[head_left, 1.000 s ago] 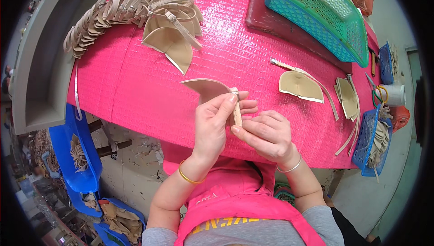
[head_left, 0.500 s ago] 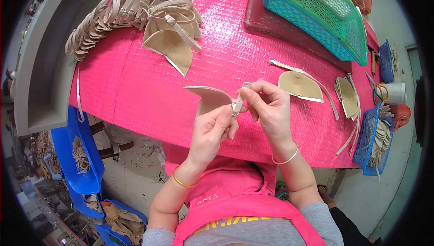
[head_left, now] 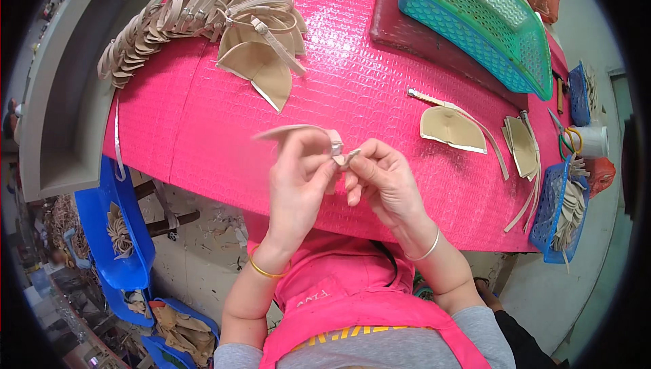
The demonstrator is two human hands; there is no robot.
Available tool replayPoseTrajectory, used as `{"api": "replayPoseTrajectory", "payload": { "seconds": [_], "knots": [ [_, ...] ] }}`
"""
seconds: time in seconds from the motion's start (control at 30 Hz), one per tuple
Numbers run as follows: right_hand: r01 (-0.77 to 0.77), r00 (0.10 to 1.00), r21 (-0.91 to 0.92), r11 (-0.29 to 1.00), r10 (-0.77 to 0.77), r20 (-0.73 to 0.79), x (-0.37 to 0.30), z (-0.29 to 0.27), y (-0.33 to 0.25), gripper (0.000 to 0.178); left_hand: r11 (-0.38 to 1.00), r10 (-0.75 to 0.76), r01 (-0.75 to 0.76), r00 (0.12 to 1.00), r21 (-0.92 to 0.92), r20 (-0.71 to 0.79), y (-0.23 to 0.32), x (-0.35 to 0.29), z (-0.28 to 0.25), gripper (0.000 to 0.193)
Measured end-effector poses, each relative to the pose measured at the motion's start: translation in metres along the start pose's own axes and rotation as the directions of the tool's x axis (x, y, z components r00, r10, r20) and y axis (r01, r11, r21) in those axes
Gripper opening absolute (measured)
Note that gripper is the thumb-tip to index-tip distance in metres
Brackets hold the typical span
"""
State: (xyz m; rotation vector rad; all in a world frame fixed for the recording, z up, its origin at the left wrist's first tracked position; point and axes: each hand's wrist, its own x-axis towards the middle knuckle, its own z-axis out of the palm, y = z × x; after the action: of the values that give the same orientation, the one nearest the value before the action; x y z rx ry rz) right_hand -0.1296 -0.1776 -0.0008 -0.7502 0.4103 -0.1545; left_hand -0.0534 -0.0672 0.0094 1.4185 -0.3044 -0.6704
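Over the near edge of the pink table, my left hand (head_left: 298, 176) is closed on a beige shoe strap piece. Its small metal buckle (head_left: 336, 146) shows at the fingertips, and a blurred beige panel (head_left: 285, 131) sticks out to the left behind the fingers. My right hand (head_left: 385, 178) pinches the tip of the strap (head_left: 351, 156) close beside the buckle. Fingers partly cover the strap, so I cannot tell whether it passes through the buckle. A similar beige piece with a long strap (head_left: 451, 127) lies to the right, and a small stack of such pieces (head_left: 521, 146) lies beyond it.
A fanned row of buckled beige pieces (head_left: 261, 64) lies at the far left. At the far right stands a green basket (head_left: 475, 30) on a dark red block (head_left: 420, 47). Scissors (head_left: 575, 140) and a blue basket of beige pieces (head_left: 542, 233) sit at the right edge.
Both hands have come nearer to me and turned. The left hand now hides more of the beige panel, and the right fingers have moved lower, from the upright strap to its tip.
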Motion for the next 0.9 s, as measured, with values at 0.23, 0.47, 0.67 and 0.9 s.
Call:
{"api": "replayPoseTrajectory", "payload": {
  "seconds": [0.23, 0.47, 0.67, 0.9],
  "knots": [
    [-0.132, 0.991, 0.150, 0.980, 0.133, 0.002, -0.001, 0.005, 0.002, 0.013, 0.858, 0.268, -0.301, 0.954, 0.417, 0.136, -0.009, 0.005, -0.006, 0.024],
    [0.065, 0.989, -0.043, 0.997, -0.070, -0.128, 0.002, 0.000, 0.014, 0.014, 0.564, 0.598, -0.556, 0.785, 0.611, 0.162, -0.013, 0.008, -0.001, 0.012],
    [0.286, 0.958, -0.563, 0.775, -0.239, 0.157, 0.031, -0.007, 0.004, 0.016, 0.532, 0.589, -0.573, 0.779, 0.623, 0.214, -0.013, 0.006, -0.008, 0.014],
    [0.120, 0.968, -0.461, 0.879, -0.001, 0.249, 0.070, 0.025, -0.022, 0.020, 0.999, -0.004, 0.002, 0.999, -0.039, -0.036, 0.004, 0.007, -0.010, 0.013]
  ]
}}
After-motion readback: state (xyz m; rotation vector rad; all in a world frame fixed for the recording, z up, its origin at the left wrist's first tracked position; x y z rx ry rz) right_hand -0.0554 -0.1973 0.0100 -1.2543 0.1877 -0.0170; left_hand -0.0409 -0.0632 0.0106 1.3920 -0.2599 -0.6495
